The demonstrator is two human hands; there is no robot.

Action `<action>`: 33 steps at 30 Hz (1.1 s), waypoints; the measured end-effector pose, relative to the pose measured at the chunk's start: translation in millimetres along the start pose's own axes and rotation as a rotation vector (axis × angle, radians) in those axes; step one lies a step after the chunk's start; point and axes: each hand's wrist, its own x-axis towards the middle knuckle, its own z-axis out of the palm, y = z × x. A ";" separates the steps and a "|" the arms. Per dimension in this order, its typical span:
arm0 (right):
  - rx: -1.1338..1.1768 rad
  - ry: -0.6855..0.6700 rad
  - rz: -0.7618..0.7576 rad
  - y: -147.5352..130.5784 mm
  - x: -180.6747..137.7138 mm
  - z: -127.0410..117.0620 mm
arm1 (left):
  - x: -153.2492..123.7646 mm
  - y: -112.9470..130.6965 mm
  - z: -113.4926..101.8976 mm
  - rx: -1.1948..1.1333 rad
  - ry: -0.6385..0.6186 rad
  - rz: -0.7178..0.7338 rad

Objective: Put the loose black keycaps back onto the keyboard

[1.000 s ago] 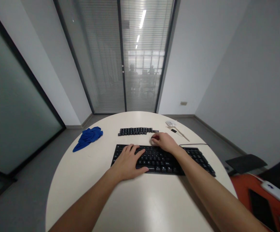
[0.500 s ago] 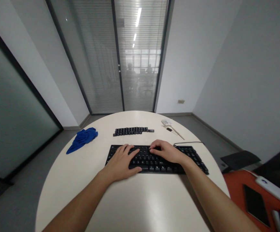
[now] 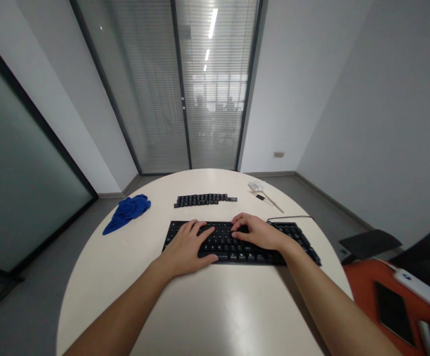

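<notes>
left hand (image 3: 189, 245) is lying flat and open on the black plastic keyboard (image 3: 222, 236) on the round white desk (image 3: 218, 306); right hand (image 3: 258, 231) is curling over its keys, grip unclear. it is looking light, stiff, slide-prone; its short ends are offering the best hold.

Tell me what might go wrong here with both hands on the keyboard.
The loose keycaps lie in a row just beyond the keyboard; a reaching right hand might scatter them. The keyboard's right end sits near the table edge, and its cable loops there, so a snag could drag it.
</notes>
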 end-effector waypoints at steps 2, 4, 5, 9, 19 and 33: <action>-0.024 0.003 0.002 0.0 -0.4 0.5 | -0.1 -0.2 0.0 -0.008 0.004 0.002; -0.040 0.003 -0.012 0.2 -1.0 0.6 | -0.2 -0.8 0.4 -0.011 0.007 0.001; -0.045 0.005 -0.024 0.2 -1.3 0.6 | -0.3 -1.1 0.8 -0.012 0.008 0.000; -0.051 0.012 -0.050 -0.8 -1.6 0.6 | -0.5 -1.9 1.8 -0.017 0.008 0.004; -0.117 0.072 0.021 1.3 -0.8 4.3 | -0.5 -0.3 -0.6 -0.012 0.005 0.005; -0.228 -0.077 0.321 -2.6 5.4 3.3 | 0.5 0.5 -0.4 0.025 0.004 0.005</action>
